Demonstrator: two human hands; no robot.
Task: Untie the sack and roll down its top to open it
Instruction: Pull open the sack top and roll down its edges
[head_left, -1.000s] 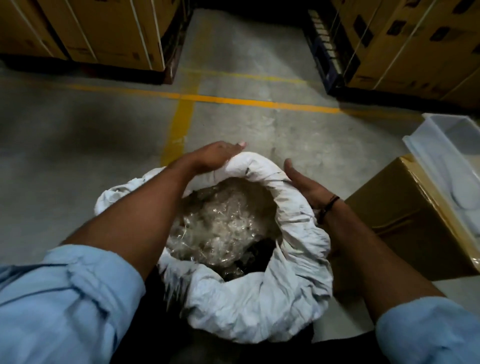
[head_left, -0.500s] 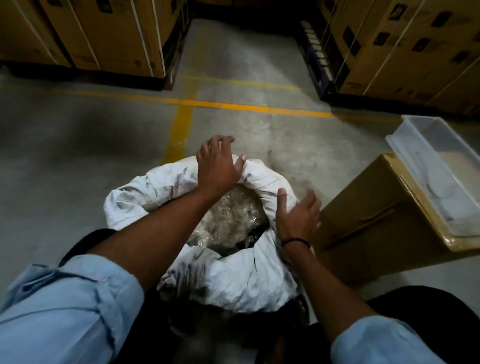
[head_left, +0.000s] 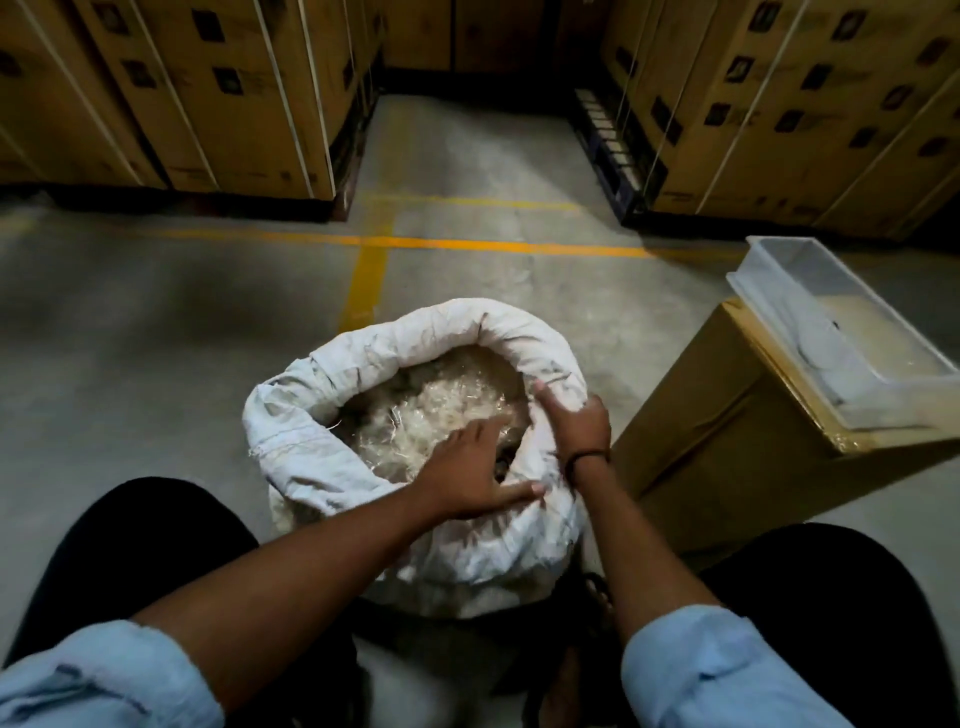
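Sack (head_left: 457, 566) stands on the concrete floor (head_left: 156, 364) between our knees, its top already rolled down. Our right hand (head_left: 579, 423) grips the rim at 3 o'clock, and our left hand (head_left: 467, 470) lies flat at 5, fingers straight. We judge that rolling evenly all round will keep it upright. A cardboard box (head_left: 727, 467) sits at 3 o'clock, stacked cartons (head_left: 234, 93) at 12.

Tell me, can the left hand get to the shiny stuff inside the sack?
Probably yes. The sack has its top rolled down and its mouth wide open. The left hand is right over the shiny stuff, fingers out, and nothing covers it. The right hand grips the sack's side.
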